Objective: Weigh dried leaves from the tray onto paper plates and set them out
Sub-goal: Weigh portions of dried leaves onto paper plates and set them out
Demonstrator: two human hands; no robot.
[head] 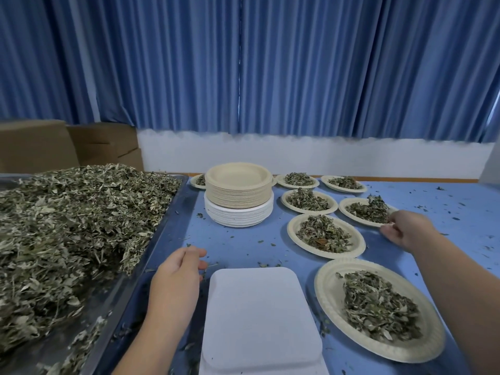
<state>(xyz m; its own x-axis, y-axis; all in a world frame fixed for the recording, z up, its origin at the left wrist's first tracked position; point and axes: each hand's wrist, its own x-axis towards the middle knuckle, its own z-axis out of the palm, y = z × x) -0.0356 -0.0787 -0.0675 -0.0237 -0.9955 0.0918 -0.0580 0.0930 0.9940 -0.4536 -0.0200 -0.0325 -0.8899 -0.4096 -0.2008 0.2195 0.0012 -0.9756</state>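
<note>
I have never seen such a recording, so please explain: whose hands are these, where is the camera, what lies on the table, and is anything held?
No machine here: a person works with bare hands. The one camera sits on the person's head, looking forward and down. On the blue table stand a metal tray heaped with dried leaves, a stack of empty paper plates, a white scale with nothing on it, and several filled plates. The left hand hovers beside the scale, fingers loosely curled, holding nothing. The right hand reaches the rim of one filled plate; whether it grips is unclear.
</note>
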